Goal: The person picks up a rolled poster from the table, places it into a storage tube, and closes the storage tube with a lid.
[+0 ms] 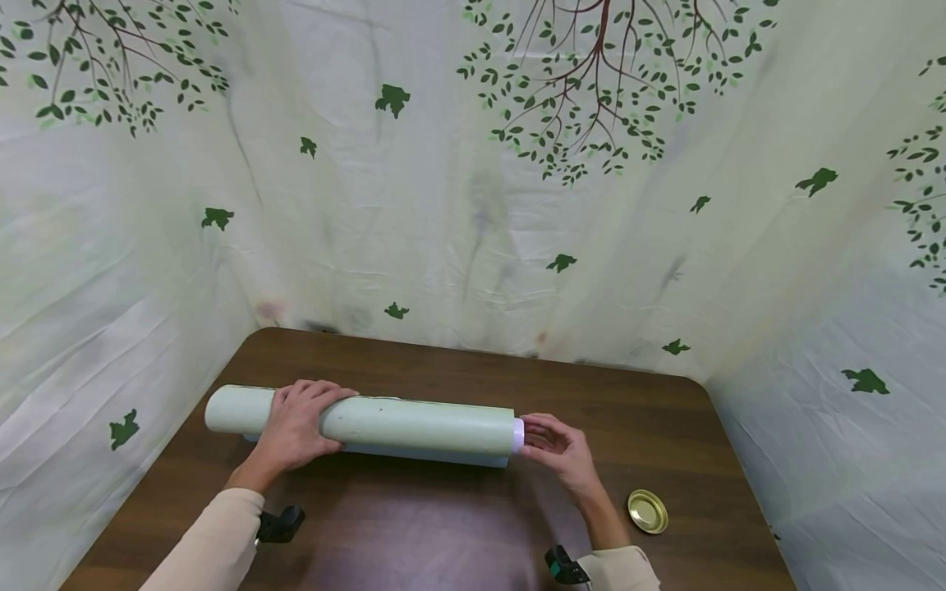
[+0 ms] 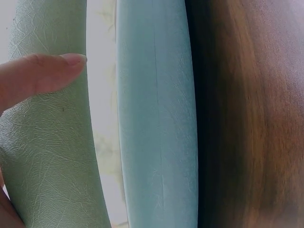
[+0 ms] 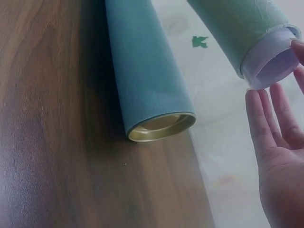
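Note:
My left hand (image 1: 299,423) grips a pale green tube (image 1: 421,423) from above, left of its middle. In the left wrist view, the thumb (image 2: 45,76) lies across its creased surface. A short white inner sleeve (image 3: 273,54) sticks out of the tube's right end. My right hand (image 1: 565,451) holds this sleeve's rim between thumb and fingertips. Below the green tube, a blue tube (image 1: 429,454) lies on the table. Its near end in the right wrist view has a gold metal rim (image 3: 164,127). The two tubes stand apart in the wrist views.
A round gold lid (image 1: 647,511) rests on the brown wooden table (image 1: 414,525), right of my right forearm. White cloth (image 1: 458,205) printed with branches and green leaves hangs behind the table and along both sides. A black wrist camera (image 1: 281,524) is strapped to the left sleeve.

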### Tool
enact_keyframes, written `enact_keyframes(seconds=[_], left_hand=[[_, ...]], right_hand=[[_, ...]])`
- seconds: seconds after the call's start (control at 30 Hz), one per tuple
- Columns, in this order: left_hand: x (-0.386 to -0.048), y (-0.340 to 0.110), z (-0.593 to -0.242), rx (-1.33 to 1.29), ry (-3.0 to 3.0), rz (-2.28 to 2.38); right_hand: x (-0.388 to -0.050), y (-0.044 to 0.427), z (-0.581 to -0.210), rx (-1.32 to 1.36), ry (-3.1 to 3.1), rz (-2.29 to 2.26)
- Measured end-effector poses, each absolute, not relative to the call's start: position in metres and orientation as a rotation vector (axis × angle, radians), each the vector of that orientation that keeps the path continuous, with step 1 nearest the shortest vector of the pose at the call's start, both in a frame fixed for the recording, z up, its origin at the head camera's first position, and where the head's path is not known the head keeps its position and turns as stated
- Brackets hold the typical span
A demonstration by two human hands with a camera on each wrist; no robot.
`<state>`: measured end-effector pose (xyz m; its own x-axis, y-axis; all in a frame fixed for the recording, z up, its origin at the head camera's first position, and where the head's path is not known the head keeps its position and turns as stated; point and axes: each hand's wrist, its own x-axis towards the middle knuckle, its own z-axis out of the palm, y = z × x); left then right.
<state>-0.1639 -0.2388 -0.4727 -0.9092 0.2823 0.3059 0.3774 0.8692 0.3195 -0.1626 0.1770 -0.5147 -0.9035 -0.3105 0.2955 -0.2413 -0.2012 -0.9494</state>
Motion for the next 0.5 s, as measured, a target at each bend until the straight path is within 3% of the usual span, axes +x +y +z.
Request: enact_keyframes(seconds=[0.5], left_hand=[[-0.1659,-0.2357,-0.4712,-0.516,-2.788,-0.537]], right_hand=[[-0.1614,0.1688,-0.5141,-0.651,1.969,-2.302]])
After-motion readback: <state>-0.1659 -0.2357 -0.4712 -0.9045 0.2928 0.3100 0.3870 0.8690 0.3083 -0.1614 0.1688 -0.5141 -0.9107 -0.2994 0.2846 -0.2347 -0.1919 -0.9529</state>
